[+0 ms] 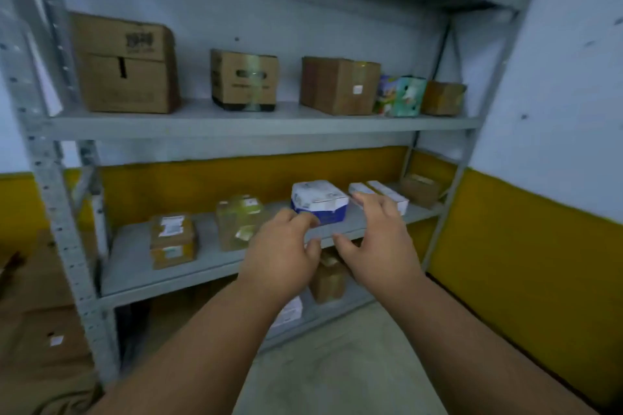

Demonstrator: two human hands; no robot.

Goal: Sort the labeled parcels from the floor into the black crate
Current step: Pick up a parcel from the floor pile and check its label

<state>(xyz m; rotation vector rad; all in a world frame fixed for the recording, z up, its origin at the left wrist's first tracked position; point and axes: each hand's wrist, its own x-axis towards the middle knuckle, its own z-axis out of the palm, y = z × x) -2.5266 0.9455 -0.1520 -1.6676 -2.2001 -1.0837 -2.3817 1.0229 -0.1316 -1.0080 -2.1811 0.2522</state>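
Note:
A white and blue labelled parcel (319,200) sits on the middle shelf (215,263) of a grey metal rack. My left hand (281,253) is just in front of it on the left, fingers spread, holding nothing. On the other side, my right hand (377,239) is open too, a little in front of the parcel. Neither hand clearly touches it. Further left on the same shelf are a small brown labelled box (172,241) and a yellowish taped parcel (240,221). No black crate is in view.
White flat boxes (387,194) and a brown box (419,189) lie at the shelf's right end. Larger cartons (126,64) stand on the shelf above. Small boxes (328,280) sit on the lowest shelf. Cardboard (43,330) is stacked at left. A yellow and white wall (539,246) is close on the right.

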